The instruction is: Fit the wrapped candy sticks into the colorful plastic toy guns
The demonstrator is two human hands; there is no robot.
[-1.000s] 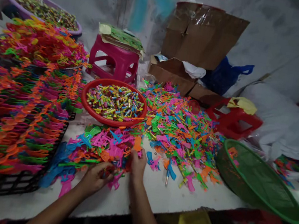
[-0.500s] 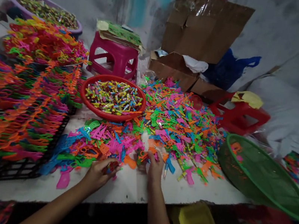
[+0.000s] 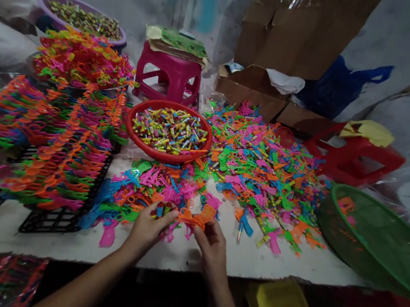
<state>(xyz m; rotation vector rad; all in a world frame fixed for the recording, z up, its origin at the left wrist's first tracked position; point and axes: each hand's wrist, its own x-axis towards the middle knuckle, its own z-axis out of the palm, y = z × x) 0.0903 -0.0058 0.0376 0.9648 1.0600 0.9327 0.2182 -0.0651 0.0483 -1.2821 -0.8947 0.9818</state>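
My right hand (image 3: 213, 245) pinches an orange plastic toy gun (image 3: 198, 217) above the front of the table. My left hand (image 3: 150, 225) is closed around some small coloured tubes (image 3: 160, 211), partly hidden by its fingers. The left thumb and fingertips meet the left end of the toy gun. Behind both hands lies a loose pile of toy guns (image 3: 154, 182) in pink, blue, green and orange. A red basin (image 3: 131, 129) full of small yellow-ended tubes stands just beyond that pile.
Black racks (image 3: 50, 220) with rows of coloured toy guns stand at left. A larger heap (image 3: 261, 167) spreads to the right, beside a green basin (image 3: 327, 230). Behind are a magenta stool (image 3: 167, 72), a cardboard box (image 3: 285, 36) and a red stool (image 3: 359, 162).
My right hand has lifted an orange toy gun from the pile and brought it to my left hand. The left hand still holds the small tubes. The view has shifted, moving the scene rightward.
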